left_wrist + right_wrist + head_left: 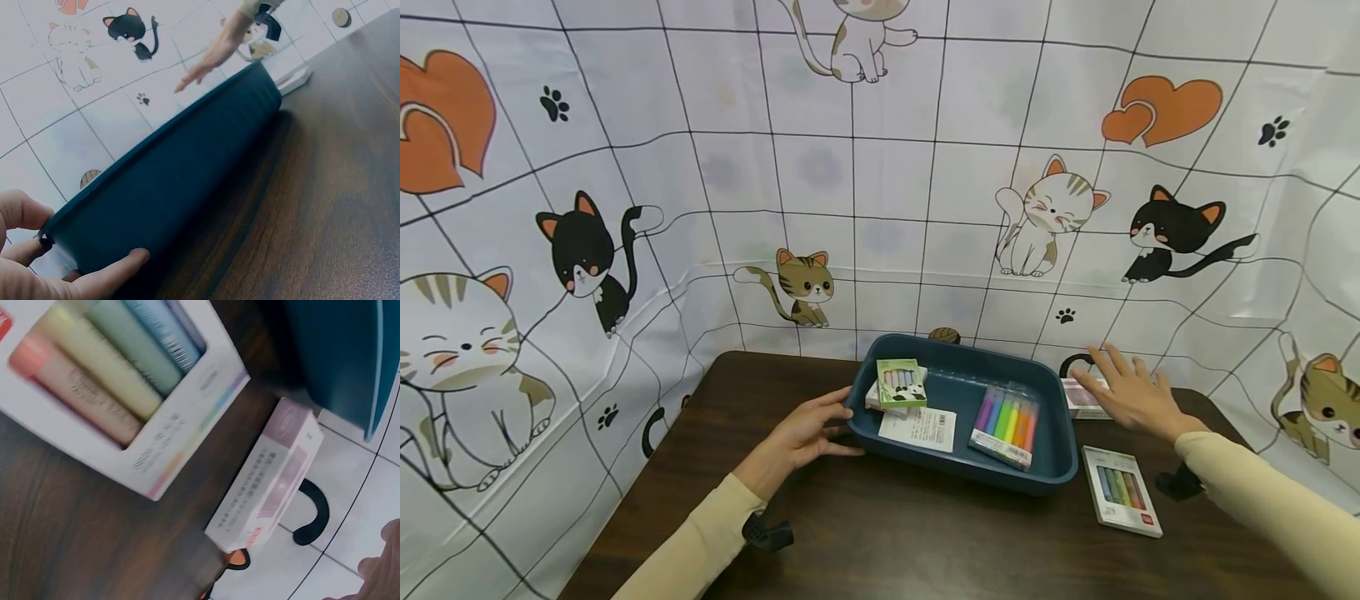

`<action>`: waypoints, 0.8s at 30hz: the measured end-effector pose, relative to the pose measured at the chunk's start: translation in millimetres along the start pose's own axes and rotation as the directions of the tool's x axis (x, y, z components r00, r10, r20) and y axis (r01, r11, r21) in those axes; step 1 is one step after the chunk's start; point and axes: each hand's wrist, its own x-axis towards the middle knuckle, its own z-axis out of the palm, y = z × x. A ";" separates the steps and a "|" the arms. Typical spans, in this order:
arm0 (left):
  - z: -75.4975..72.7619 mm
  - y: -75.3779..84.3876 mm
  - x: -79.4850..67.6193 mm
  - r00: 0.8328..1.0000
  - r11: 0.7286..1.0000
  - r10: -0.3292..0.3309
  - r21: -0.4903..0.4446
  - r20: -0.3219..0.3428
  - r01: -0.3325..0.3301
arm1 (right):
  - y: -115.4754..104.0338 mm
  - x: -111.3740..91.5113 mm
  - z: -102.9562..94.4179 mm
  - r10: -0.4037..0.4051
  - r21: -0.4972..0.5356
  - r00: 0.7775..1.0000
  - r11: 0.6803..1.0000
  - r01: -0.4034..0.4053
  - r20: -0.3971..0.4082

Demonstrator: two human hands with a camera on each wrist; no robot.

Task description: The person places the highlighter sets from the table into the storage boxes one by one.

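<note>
A dark blue plastic bin (962,475) stands on the table, turned slightly. My left hand (808,429) grips its left end, fingertips at the rim and thumb (119,272) along the front wall. Inside lie a green crayon box (901,379) on top of another pack, a white card with a barcode (917,428), and a clear pack of bright markers (1004,427). My right hand (1131,392), fingers spread and holding nothing, hovers at the bin's right, over a small pink and white box (1081,400). Nearer lies a white marker box (1122,490) with a window.
Brown wooden table (880,533) reaches back to a white sheet (880,183) printed with cats and grid lines, which hangs behind and on both sides. The marker box and the pink box lie off the bin's right end.
</note>
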 end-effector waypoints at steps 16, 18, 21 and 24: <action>-0.4 -1.5 0.9 1.000 1.000 0.007 0.006 0.006 -0.007 | 24.6 -0.6 6.9 0.006 -0.005 1.000 1.000 -0.006 0.015; 0.2 -1.2 0.7 1.000 1.000 0.006 0.012 -0.002 -0.006 | 28.2 0.2 8.9 0.011 0.002 1.000 1.000 -0.011 0.018; 1.2 -1.3 0.6 1.000 1.000 0.011 0.029 -0.024 -0.010 | 33.4 1.2 12.0 0.022 0.017 0.999 1.000 -0.022 0.032; 1.9 -1.9 1.1 0.999 0.999 0.019 0.049 -0.051 -0.017 | 38.0 1.3 14.8 0.036 0.052 0.998 0.998 -0.039 0.052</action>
